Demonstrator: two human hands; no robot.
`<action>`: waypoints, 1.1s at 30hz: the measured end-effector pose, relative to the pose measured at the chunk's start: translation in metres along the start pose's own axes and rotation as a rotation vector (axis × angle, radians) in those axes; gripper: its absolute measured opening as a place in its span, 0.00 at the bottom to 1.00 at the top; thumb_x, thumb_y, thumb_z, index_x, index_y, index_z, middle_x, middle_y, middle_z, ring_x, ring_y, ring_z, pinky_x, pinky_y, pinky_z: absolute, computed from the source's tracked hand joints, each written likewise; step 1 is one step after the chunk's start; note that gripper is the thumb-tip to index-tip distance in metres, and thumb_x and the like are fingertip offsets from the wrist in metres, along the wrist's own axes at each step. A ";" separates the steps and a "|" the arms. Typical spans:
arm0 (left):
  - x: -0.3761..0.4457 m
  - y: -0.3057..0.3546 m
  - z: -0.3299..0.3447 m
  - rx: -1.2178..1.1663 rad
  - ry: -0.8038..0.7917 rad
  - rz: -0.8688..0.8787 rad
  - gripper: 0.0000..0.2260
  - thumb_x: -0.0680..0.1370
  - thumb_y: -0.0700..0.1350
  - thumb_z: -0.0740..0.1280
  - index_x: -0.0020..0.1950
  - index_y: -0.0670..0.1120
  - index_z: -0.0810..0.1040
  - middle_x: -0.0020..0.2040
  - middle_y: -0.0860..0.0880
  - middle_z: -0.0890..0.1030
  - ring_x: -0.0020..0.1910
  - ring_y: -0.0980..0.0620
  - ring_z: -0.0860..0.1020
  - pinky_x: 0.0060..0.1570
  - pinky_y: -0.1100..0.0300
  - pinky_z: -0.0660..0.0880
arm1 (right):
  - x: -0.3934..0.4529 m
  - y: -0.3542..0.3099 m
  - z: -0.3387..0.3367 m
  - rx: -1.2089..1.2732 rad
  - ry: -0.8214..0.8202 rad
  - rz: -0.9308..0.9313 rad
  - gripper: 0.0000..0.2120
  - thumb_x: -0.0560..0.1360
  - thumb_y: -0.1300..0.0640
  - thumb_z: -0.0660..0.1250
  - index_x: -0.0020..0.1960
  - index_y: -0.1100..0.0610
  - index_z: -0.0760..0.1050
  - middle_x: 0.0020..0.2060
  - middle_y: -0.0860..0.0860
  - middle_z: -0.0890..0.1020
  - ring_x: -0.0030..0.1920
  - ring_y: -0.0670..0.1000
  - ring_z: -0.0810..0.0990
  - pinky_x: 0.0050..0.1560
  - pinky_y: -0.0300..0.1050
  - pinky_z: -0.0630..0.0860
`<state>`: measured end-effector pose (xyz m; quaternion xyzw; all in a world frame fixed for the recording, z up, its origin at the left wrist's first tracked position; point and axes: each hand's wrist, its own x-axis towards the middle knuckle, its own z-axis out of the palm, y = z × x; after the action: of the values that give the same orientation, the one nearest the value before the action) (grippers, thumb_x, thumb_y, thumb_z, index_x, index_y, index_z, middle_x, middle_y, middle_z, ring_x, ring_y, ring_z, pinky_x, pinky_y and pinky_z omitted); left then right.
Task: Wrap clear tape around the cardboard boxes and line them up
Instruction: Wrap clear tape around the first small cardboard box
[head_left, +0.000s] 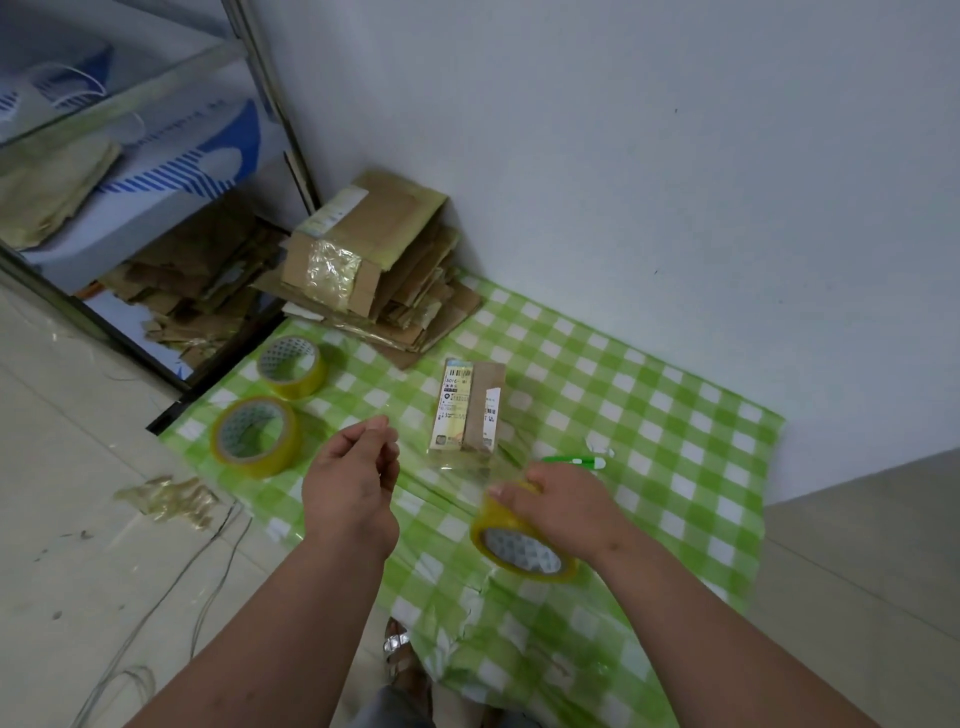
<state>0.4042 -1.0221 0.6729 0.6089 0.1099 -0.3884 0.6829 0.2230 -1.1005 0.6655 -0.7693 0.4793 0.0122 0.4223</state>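
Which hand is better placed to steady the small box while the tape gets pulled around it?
Left. The right hand already grips the tape roll, whose clear strip runs to the small box. The left hand holds nothing I can see and hovers just left of the box.

We note a green-and-white checked cloth (649, 415) spread on the tiled floor (62, 467) against a white wall (623, 156). 1 green pen (574, 461) lies on the cloth. A metal shelf (156, 130) stands at left. Thin wires (171, 582) and a crumpled scrap (171, 501) lie on the tiles.
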 end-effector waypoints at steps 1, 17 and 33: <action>0.000 0.001 0.000 0.015 0.005 0.014 0.01 0.78 0.39 0.71 0.46 0.44 0.81 0.39 0.48 0.82 0.35 0.56 0.78 0.40 0.63 0.75 | 0.000 0.003 -0.001 0.024 0.017 0.013 0.24 0.76 0.36 0.64 0.34 0.54 0.67 0.31 0.48 0.71 0.33 0.47 0.71 0.36 0.46 0.65; 0.020 -0.027 0.005 0.157 0.081 -0.037 0.01 0.76 0.45 0.73 0.45 0.49 0.83 0.50 0.51 0.85 0.43 0.55 0.80 0.41 0.61 0.71 | 0.030 0.029 -0.047 -0.013 0.065 0.026 0.19 0.76 0.43 0.67 0.37 0.58 0.73 0.32 0.50 0.71 0.33 0.48 0.70 0.35 0.45 0.65; 0.042 -0.055 0.013 0.098 0.224 -0.132 0.01 0.76 0.45 0.73 0.47 0.49 0.83 0.48 0.53 0.86 0.40 0.56 0.80 0.37 0.63 0.70 | 0.085 0.039 -0.052 -0.177 -0.014 -0.017 0.26 0.74 0.38 0.66 0.41 0.63 0.76 0.34 0.53 0.74 0.37 0.52 0.74 0.38 0.50 0.69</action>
<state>0.3917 -1.0481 0.6082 0.6725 0.2060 -0.3669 0.6089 0.2199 -1.2033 0.6383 -0.8075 0.4668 0.0562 0.3561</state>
